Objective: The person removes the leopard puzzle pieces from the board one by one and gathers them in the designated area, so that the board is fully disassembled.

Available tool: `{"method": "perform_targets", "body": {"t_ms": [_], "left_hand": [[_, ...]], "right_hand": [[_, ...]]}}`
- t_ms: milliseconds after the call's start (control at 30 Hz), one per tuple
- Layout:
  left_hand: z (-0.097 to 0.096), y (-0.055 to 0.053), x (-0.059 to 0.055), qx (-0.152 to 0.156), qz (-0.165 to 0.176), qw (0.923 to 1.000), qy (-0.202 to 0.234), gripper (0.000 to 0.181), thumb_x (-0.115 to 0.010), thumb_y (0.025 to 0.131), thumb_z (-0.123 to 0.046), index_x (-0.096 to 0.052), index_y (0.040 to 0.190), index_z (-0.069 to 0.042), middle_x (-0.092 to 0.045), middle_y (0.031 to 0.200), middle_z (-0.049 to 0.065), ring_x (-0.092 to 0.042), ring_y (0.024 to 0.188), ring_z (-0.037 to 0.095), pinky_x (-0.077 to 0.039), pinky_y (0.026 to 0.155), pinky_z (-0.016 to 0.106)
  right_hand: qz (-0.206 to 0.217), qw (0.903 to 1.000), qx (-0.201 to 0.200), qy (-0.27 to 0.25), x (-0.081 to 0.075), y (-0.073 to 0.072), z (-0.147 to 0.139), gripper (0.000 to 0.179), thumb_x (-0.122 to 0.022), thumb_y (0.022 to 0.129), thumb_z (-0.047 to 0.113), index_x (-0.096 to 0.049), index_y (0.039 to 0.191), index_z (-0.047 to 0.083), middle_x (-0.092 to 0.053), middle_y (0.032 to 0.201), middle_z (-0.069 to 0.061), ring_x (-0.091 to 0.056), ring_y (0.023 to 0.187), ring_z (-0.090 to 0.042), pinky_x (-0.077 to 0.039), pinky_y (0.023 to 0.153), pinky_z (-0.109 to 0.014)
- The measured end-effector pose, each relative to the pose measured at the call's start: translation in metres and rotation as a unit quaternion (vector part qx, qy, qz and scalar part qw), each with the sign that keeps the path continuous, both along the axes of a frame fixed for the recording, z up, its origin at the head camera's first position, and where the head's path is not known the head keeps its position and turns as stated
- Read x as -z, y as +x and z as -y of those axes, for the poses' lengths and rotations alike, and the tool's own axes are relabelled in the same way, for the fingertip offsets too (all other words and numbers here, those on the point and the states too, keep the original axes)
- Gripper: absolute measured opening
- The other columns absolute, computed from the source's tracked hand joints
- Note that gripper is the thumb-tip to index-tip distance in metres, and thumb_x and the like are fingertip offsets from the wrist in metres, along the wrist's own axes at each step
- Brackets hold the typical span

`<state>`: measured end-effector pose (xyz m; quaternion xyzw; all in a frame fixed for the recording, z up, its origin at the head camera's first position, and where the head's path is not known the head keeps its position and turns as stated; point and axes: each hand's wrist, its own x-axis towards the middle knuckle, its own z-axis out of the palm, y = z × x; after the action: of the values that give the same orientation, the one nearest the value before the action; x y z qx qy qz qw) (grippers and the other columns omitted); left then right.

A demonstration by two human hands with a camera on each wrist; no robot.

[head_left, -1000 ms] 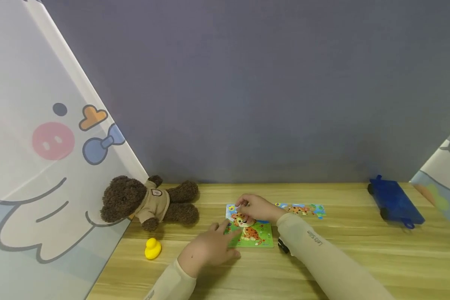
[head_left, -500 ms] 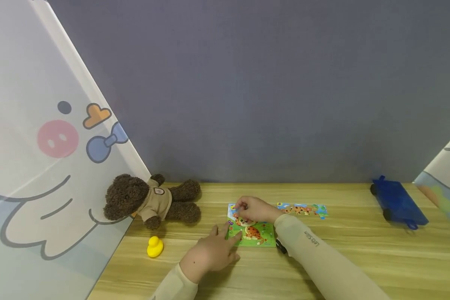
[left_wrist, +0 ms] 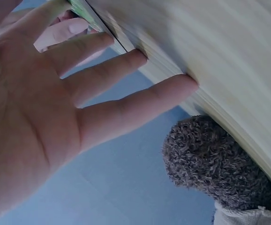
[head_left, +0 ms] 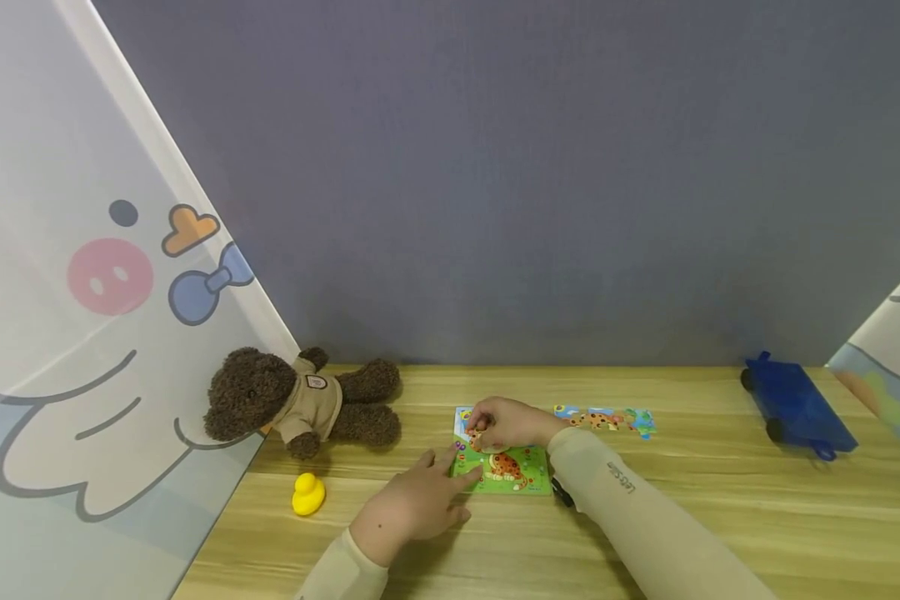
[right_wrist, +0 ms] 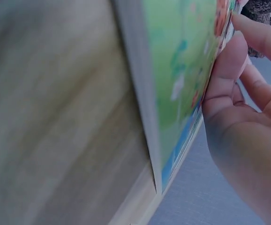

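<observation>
In the head view a leopard jigsaw puzzle (head_left: 525, 481) lies on the table, with a green lower part and a blue upper edge. My left hand (head_left: 414, 505) is spread flat at its left side, fingertips on the board's edge; the left wrist view shows these fingers (left_wrist: 126, 112) straight. Over the upper part of the picture, my right hand (head_left: 512, 422) has its fingers curled and pinches a puzzle piece (head_left: 477, 435) on the leopard's head, mostly hidden by the fingers. Thumb and index finger meet low at the puzzle surface (right_wrist: 180, 79) in the right wrist view.
A strip of joined puzzle pieces (head_left: 607, 420) lies right of the board. By my right forearm is a small black object (head_left: 562, 492), partly covered. A teddy bear (head_left: 300, 404) and a yellow duck (head_left: 308, 495) are left; a blue toy cart (head_left: 798, 407) sits far right.
My right hand has lowered slightly toward the board, its fingers closer to the leopard's head. The left hand keeps its place at the board's left edge. The head view has shifted a little.
</observation>
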<state>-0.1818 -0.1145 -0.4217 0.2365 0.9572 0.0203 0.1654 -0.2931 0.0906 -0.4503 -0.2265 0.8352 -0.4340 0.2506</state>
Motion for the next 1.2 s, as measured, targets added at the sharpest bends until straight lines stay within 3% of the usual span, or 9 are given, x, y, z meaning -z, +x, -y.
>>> {"method": "perform_targets", "body": {"t_ms": [167,633,967,1200], "left_hand": [[0.0018,0.0009,-0.0027,0.004,0.001,1.0,0.0,0.06,-0.065,0.103,-0.05,-0.047,0.16,-0.044,-0.031,0.178,0.009,-0.041,0.155,0.052,-0.049,0.106,0.081],[0.0031,0.001,-0.0019,0.014,-0.016,0.9997,-0.011,0.055,-0.063,0.105,-0.05,-0.05,0.158,-0.045,-0.036,0.175,0.01,-0.045,0.153,0.05,-0.052,0.106,0.076],[0.0038,-0.0016,0.0011,0.016,-0.017,0.9997,-0.01,0.057,-0.066,0.103,-0.051,-0.051,0.157,-0.045,-0.035,0.176,0.01,-0.046,0.152,0.051,-0.053,0.107,0.073],[0.0052,-0.0016,0.0007,0.021,-0.01,0.9997,0.01,0.065,-0.074,0.097,-0.052,-0.052,0.157,-0.044,-0.036,0.175,0.016,-0.046,0.151,0.055,-0.054,0.11,0.069]], "right_hand": [[-0.028,0.9991,-0.014,0.029,-0.0015,0.0011,0.0007,0.02,-0.075,0.098,0.008,-0.073,0.117,0.013,-0.057,0.114,-0.007,-0.05,0.098,-0.019,-0.048,0.078,-0.03],[-0.028,0.9979,-0.043,0.041,-0.0003,0.0001,-0.0031,0.028,-0.079,0.096,0.011,-0.072,0.122,0.016,-0.058,0.122,-0.005,-0.054,0.106,-0.019,-0.051,0.091,-0.036],[-0.018,0.9972,-0.072,0.013,-0.0004,-0.0039,-0.0044,0.027,-0.074,0.098,0.007,-0.066,0.124,0.011,-0.058,0.107,-0.01,-0.05,0.087,-0.017,-0.046,0.072,-0.028],[-0.016,0.9973,-0.07,0.014,-0.0005,-0.0032,-0.0042,0.028,-0.074,0.098,0.007,-0.065,0.124,0.013,-0.058,0.105,-0.007,-0.05,0.085,-0.017,-0.047,0.069,-0.029]]}}
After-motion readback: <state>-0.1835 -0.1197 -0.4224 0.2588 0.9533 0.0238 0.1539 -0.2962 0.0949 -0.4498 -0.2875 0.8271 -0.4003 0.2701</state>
